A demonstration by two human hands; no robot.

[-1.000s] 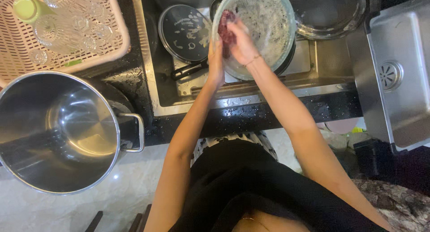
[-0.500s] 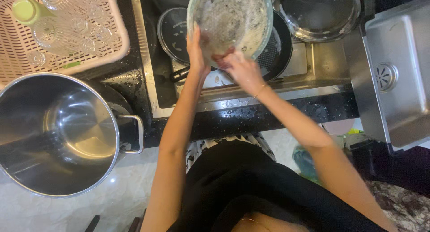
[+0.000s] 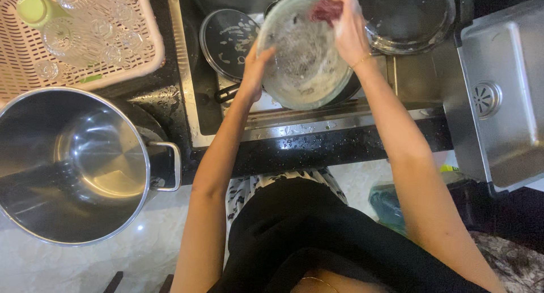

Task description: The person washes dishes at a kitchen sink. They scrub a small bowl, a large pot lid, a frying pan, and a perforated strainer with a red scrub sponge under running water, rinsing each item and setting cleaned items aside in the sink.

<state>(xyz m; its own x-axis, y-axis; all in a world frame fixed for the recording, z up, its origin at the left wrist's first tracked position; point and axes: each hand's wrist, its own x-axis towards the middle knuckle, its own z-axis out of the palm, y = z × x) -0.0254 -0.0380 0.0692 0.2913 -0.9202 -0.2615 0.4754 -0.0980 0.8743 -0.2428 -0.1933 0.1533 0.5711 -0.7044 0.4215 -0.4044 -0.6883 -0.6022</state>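
Seen from above, over a sink [image 3: 396, 78]. Left hand [image 3: 255, 72], fingers curled on the near rim of a soapy glass bowl [image 3: 306, 55]. Right hand [image 3: 348, 27], fingers clenched on a dark red scrubber [image 3: 327, 11] at the far rim. Scrubbing mid-step, apparently; next, likely circling inward, bowl held steady. Steel pot [image 3: 73, 163] on worktop, far left.

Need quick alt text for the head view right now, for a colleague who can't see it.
Over a sink, the left hand grips the rim of a soapy glass bowl while the right hand presses a dark red scrubber to its upper edge. A large steel pot and a pink basket of glasses sit to the left.
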